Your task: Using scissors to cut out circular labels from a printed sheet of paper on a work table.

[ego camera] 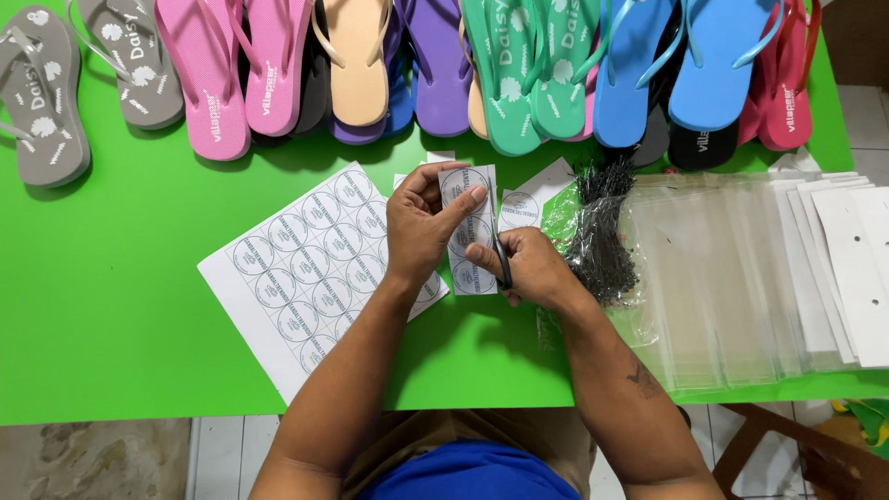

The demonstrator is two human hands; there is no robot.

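My left hand (421, 222) pinches the top of a narrow white paper strip (470, 243) printed with round labels, holding it over the green table (111, 306). My right hand (532, 268) grips black-handled scissors (502, 264) whose blades run up along the strip. Under my left forearm lies a larger white sheet of round labels (296, 268), tilted on the table. A smaller cut piece of labels (523, 206) rests just behind the strip.
Flip-flops in grey (42, 93), pink (213, 74), tan, purple, green (519, 65), blue (648, 56) and red line the table's far edge. A bundle of black ties (602, 231) and a stack of clear plastic bags (732, 278) lie to the right.
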